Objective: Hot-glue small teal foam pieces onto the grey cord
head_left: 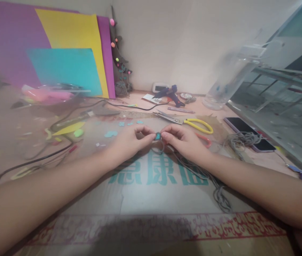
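Head view: one small teal piece [158,136], held between left hand [134,139] and right hand [185,139], each nearly closed in a pinch, was nearer than the yellow-handled metal scissors [178,121]. Dark-blue glue gun [176,99] lay beyond those scissors; tangled grey cord [243,138], rightward.

Lower centre: bare cardboard [153,201], open approach up to left hand [131,139] and right hand [186,143] at mid-frame. Just beyond, right of centre: scissors [185,122] bar the way. Right: grey cord [240,140] bunches over phone [236,124], loose strands trailing lower right. Upper right: tall bottle [228,81]. Left: black cable [44,157] snakes across. Upper centre: glue gun [176,96].
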`<control>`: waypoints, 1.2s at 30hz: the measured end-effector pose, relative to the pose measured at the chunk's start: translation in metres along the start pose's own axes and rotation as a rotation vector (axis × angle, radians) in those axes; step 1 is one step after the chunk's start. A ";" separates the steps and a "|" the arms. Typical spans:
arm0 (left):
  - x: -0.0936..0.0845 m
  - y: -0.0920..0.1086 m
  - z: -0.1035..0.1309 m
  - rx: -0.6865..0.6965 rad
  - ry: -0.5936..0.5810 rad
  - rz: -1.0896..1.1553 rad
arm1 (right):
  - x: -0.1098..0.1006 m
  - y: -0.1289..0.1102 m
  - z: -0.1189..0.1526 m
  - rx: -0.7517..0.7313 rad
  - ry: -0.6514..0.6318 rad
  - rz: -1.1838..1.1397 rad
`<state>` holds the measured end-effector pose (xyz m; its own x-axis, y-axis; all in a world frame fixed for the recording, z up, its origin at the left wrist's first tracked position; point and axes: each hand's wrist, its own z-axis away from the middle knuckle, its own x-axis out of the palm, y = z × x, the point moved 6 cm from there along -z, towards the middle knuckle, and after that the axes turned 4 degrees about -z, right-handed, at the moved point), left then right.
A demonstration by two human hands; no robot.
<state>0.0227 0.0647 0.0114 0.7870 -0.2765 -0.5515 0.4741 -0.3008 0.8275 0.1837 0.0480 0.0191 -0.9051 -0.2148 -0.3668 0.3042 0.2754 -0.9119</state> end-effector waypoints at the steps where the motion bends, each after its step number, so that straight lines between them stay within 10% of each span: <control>1: 0.000 0.000 0.000 0.000 0.000 0.002 | -0.001 0.001 0.000 0.002 0.012 -0.001; 36: -0.003 0.007 -0.001 0.102 0.028 -0.006 | 0.003 0.001 -0.001 0.036 -0.033 -0.072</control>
<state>0.0242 0.0638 0.0192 0.7959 -0.2492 -0.5517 0.4373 -0.3936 0.8086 0.1811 0.0481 0.0177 -0.9148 -0.2639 -0.3058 0.2503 0.2240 -0.9419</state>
